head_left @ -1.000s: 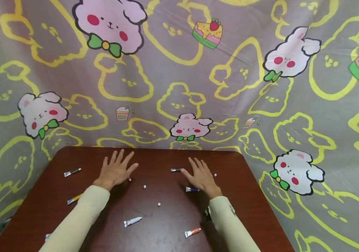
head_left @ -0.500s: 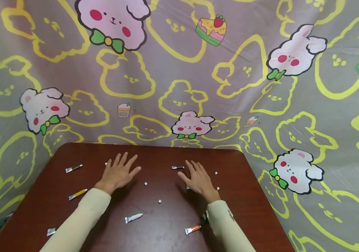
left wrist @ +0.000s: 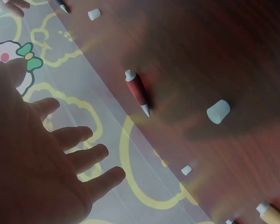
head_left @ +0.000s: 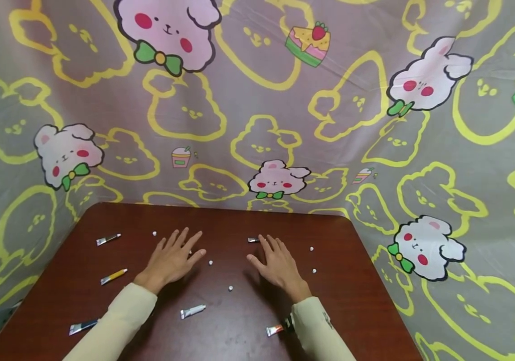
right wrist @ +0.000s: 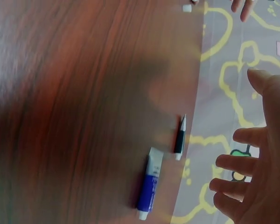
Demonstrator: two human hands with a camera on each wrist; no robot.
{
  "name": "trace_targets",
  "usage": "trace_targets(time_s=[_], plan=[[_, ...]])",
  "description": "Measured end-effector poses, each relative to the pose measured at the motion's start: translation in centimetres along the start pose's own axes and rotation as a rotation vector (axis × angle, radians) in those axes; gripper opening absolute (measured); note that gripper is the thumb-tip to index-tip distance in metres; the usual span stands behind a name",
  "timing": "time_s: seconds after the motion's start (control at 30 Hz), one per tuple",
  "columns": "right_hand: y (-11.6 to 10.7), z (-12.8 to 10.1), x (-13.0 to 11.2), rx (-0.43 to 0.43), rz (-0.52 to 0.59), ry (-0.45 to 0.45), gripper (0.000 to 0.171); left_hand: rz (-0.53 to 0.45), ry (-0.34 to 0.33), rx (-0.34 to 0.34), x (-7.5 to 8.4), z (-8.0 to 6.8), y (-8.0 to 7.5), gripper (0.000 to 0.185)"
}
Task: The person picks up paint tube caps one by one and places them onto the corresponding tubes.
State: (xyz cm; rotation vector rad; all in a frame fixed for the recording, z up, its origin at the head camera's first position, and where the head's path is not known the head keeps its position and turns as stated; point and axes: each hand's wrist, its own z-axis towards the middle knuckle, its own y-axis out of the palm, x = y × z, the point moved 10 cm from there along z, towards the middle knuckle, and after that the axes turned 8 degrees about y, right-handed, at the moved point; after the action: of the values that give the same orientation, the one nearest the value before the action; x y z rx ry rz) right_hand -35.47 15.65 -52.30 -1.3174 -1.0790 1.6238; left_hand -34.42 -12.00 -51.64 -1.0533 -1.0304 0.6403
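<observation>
Blue tube (right wrist: pixel 150 184) hides under right hand (head_left: pixel 279 264) overhead.

Looking like a makeshift home recording corner, not a lab or workshop: a cartoon bunny-print sheet (head_left: pixel 257 110) is hanging as backdrop on the far, left and right sides, wrapping a dark red-brown wooden table (head_left: pixel 221 341). Small paint tubes (head_left: pixel 192 311) and loose white caps (head_left: pixel 230 288) are lying scattered across it.
</observation>
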Motion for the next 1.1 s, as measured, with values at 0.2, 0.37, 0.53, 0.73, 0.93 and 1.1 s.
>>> trace_targets(time_s=[0.2,0.37,0.53,0.73,0.93,1.1], plan=[[0.3,-0.7,-1.1,-0.007,-0.007,-0.020,0.083,0.028,0.019,0.027,0.4,-1.0,-0.1,0.066],[0.6,-1.3,-1.7,-0.007,-0.005,-0.035,0.081,0.024,0.031,0.034,0.6,-2.0,0.2,0.065],[0.5,-1.9,-2.1,0.033,-0.024,-0.054,0.080,0.033,0.035,0.026,1.0,-2.8,0.5,0.064],[0.7,-2.8,-2.6,0.051,-0.024,-0.067,0.079,0.044,0.041,0.010,1.3,-3.8,0.8,0.064],[0.8,-3.3,-3.6,0.084,-0.049,-0.095,0.077,0.058,0.049,-0.016,1.5,-4.8,1.0,0.061],[1.2,-3.8,-4.5,0.120,-0.094,-0.127,0.075,0.070,0.055,-0.046,1.8,-5.5,1.4,0.059]])
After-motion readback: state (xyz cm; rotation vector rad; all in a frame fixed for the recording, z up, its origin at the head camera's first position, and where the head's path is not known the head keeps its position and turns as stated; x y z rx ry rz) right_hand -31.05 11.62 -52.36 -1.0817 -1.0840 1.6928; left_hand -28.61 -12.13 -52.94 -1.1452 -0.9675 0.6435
